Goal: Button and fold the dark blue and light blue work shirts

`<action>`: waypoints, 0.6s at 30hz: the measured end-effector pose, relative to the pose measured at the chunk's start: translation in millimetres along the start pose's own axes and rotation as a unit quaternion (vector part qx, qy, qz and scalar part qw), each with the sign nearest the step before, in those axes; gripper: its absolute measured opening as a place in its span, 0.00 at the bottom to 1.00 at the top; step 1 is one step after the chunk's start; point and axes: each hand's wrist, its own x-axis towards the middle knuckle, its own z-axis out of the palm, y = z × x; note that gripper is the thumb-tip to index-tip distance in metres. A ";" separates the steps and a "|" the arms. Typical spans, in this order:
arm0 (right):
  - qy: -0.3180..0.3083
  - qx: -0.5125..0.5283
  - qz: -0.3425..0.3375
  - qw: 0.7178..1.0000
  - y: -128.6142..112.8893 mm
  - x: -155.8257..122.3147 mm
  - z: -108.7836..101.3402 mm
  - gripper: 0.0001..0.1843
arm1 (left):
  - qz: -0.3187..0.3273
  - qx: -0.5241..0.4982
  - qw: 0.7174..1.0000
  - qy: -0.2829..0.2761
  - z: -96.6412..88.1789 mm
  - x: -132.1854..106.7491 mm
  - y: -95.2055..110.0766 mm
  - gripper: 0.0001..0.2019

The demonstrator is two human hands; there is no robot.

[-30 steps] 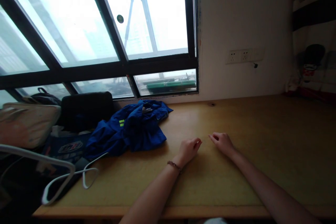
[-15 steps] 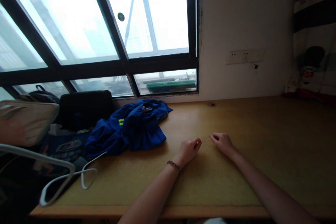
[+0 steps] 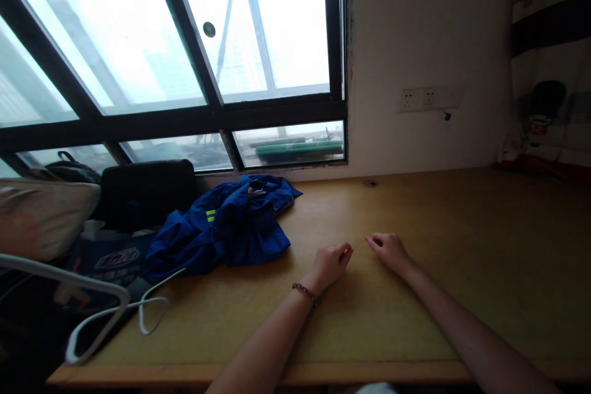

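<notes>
My left hand point(image 3: 330, 266) rests on the wooden table point(image 3: 369, 326), its fingers curled in loosely and a beaded bracelet point(image 3: 305, 291) round the wrist. I see nothing held in it. A short gap to the right, my right hand point(image 3: 388, 250) also lies on the tabletop. Its fingers are bent under, the foremost ones pointing toward the left hand, and no object shows in them. Left of my hands lies a crumpled blue garment point(image 3: 240, 228) with a small yellow-green patch; neither hand touches it.
A bent white hanger-like frame point(image 3: 101, 286) sticks out over the table's left end. Behind it are a dark bag with printed lettering point(image 3: 115, 258), a pale cushion-like item point(image 3: 46, 215) and a black case point(image 3: 148, 194). A window point(image 3: 272, 24), wall sockets point(image 3: 429, 98) and a curtain point(image 3: 549, 74) border the table.
The view has shifted very slightly, so everything sits a few pixels further left. Both hands keep the same pose on the table.
</notes>
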 end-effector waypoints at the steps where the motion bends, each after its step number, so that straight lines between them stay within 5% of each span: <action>1: 0.001 -0.001 0.000 1.000 0.0 -0.1 -0.1 0.23 | 0.000 0.001 1.000 0.001 0.0 0.0 0.0 0.14; 18: 0.001 -0.003 0.001 1.000 4.2 0.8 3.8 0.22 | 0.010 0.016 1.000 0.003 1.3 0.8 -1.2 0.13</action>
